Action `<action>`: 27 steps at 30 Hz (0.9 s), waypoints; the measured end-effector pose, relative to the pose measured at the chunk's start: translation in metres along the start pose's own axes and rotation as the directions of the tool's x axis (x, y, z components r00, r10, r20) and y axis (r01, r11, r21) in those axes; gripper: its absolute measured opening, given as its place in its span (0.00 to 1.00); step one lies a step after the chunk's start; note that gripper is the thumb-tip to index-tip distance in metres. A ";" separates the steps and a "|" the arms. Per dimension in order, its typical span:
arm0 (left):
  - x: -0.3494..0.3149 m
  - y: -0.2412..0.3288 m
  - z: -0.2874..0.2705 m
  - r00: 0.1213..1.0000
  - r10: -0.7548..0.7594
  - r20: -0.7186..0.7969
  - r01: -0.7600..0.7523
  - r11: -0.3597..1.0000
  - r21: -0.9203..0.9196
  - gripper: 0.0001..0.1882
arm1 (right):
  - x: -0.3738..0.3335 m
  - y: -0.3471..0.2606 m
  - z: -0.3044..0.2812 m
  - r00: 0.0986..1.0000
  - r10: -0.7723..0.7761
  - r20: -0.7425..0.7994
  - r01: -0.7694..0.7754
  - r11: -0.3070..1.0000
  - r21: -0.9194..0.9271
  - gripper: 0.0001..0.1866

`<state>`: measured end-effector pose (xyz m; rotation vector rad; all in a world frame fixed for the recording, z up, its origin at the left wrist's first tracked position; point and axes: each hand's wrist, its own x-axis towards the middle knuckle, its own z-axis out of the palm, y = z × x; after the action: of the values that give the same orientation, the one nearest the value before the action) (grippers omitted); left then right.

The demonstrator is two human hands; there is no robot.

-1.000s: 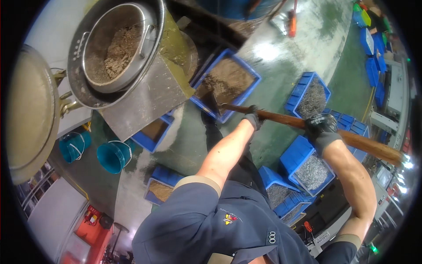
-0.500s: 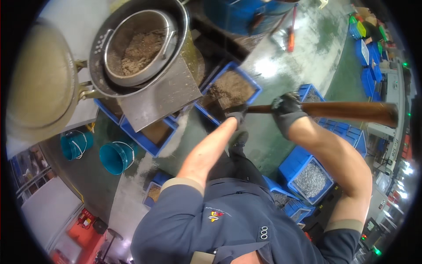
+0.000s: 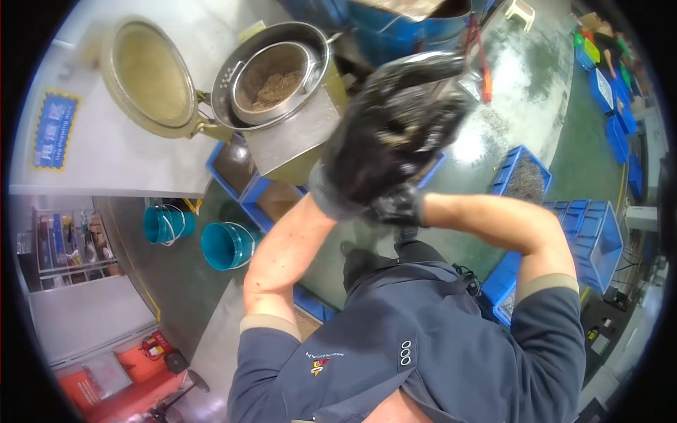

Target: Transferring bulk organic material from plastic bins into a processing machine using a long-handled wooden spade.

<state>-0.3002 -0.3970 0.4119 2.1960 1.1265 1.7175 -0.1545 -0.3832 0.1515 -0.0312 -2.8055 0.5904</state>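
Observation:
My left hand (image 3: pixel 398 134), in a black glove with a grey cuff, is raised close to the camera and blurred. Its fingers look stretched out, and nothing shows in them. My right hand (image 3: pixel 396 205), also black-gloved, lies against the left wrist. Its fingers are mostly hidden there, so their grip is unclear. Beyond the hands, to the left, stands a round metal machine (image 3: pixel 224 106) with its lid (image 3: pixel 149 77) swung back. An inner metal basket (image 3: pixel 248 106) sits in it, holding brown granular material (image 3: pixel 278 89). No wooden handle is visible.
Two teal buckets (image 3: pixel 227 247) stand at left. Blue bins surround the machine's base; another, a bin of grey bits (image 3: pixel 525 178), is at right beside stacked blue crates (image 3: pixel 587 243). A blue drum (image 3: pixel 377 39), red-handled tool (image 3: pixel 486 83) and stool (image 3: pixel 520 14) are farther off.
Both hands have left the long wooden handle, which is out of sight. My left hand has risen toward the camera, and my right has moved to the left wrist. The view has shifted.

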 end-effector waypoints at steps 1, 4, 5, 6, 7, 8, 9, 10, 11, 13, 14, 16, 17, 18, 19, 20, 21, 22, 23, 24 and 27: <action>-0.024 0.010 -0.006 0.912 -0.407 -0.041 0.346 0.821 -0.454 0.16 | 0.004 -0.011 0.003 0.997 -0.067 0.032 0.067 0.998 -0.001 0.13; -0.032 0.049 -0.048 0.986 -0.161 -0.040 0.166 0.942 0.292 0.16 | -0.016 -0.046 -0.013 0.768 0.361 0.530 -0.398 0.916 -0.049 0.31; -0.049 0.059 -0.065 0.968 -0.234 -0.090 0.250 0.930 0.268 0.14 | -0.018 -0.050 -0.007 0.773 0.365 0.519 -0.398 0.916 -0.051 0.31; -0.072 0.068 -0.083 0.938 -0.315 -0.144 0.342 0.907 0.247 0.12 | 0.000 -0.075 -0.033 0.861 0.455 0.227 -0.460 0.887 -0.033 0.34; -0.086 0.078 -0.095 0.941 -0.307 -0.139 0.334 0.909 0.251 0.12 | 0.018 -0.096 -0.049 0.851 0.517 -0.093 -0.519 0.855 0.005 0.38; -0.098 0.086 -0.102 0.845 -0.475 -0.246 0.465 0.879 -0.102 0.12 | 0.035 -0.112 -0.046 0.842 0.528 -0.105 -0.530 0.848 0.011 0.38; -0.112 0.098 -0.112 0.702 -0.656 -0.277 0.509 0.734 -0.449 0.12 | 0.056 -0.132 -0.041 0.874 0.423 -0.239 -0.391 0.904 0.173 0.38; -0.127 0.109 -0.127 0.704 -0.655 -0.275 0.509 0.735 -0.447 0.12 | 0.075 -0.149 -0.033 0.869 0.315 -0.382 -0.206 0.931 0.300 0.37; -0.144 0.121 -0.145 0.723 -0.637 -0.267 0.631 0.767 -0.119 0.12 | 0.090 -0.167 -0.017 0.876 0.343 -0.338 -0.226 0.913 0.340 0.34; -0.170 0.134 -0.161 0.766 -0.595 -0.243 0.621 0.782 0.043 0.12 | 0.111 -0.168 0.040 0.908 0.361 -0.212 -0.191 0.808 0.558 0.28; -0.186 0.146 -0.173 0.767 -0.590 -0.251 0.620 0.783 0.051 0.12 | 0.118 -0.173 0.062 0.912 0.350 -0.215 -0.180 0.810 0.558 0.28; -0.215 0.167 -0.203 0.695 -0.705 -0.142 0.714 0.654 0.248 0.12 | 0.129 -0.182 0.095 0.949 0.315 -0.031 -0.297 0.920 0.257 0.22; -0.231 0.174 -0.217 0.703 -0.697 -0.145 0.707 0.660 0.254 0.12 | 0.133 -0.179 0.123 0.972 0.233 -0.033 -0.206 0.910 0.361 0.20; -0.248 0.177 -0.229 0.664 -0.745 -0.062 0.685 0.574 0.449 0.09 | 0.134 -0.175 0.153 0.987 0.155 -0.041 -0.119 0.881 0.458 0.18; -0.266 0.182 -0.240 0.603 -0.798 -0.005 0.622 0.467 0.629 0.08 | 0.138 -0.178 0.178 0.960 0.200 0.196 -0.277 0.788 0.550 0.16; -0.285 0.187 -0.246 0.618 -0.786 -0.014 0.615 0.472 0.632 0.08 | 0.138 -0.181 0.193 0.975 0.116 0.188 -0.187 0.886 0.424 0.16; -0.307 0.189 -0.251 0.532 -0.844 0.059 0.547 0.396 0.738 0.08 | 0.137 -0.187 0.203 0.979 0.028 0.202 -0.088 0.952 0.293 0.16; -0.317 0.193 -0.255 0.428 -0.897 0.113 0.457 0.323 0.829 0.09 | 0.137 -0.197 0.206 0.947 0.075 0.312 -0.170 0.942 0.291 0.14; -0.325 0.196 -0.252 0.367 -0.927 0.074 0.527 0.273 0.805 0.10 | 0.137 -0.202 0.206 0.932 0.068 0.355 -0.192 0.925 0.327 0.14; -0.326 0.201 -0.246 0.301 -0.952 0.051 0.586 0.227 0.778 0.11 | 0.135 -0.204 0.207 0.917 0.070 0.393 -0.225 0.903 0.365 0.13; -0.355 0.204 -0.240 0.369 -0.926 0.079 0.652 0.319 0.688 0.12 | 0.132 -0.212 0.204 0.898 0.063 0.435 -0.249 0.888 0.386 0.13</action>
<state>-0.4417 -0.8419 0.3239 1.4664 2.2317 0.3514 -0.3294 -0.6478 0.0911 -0.0561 -3.0050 1.4051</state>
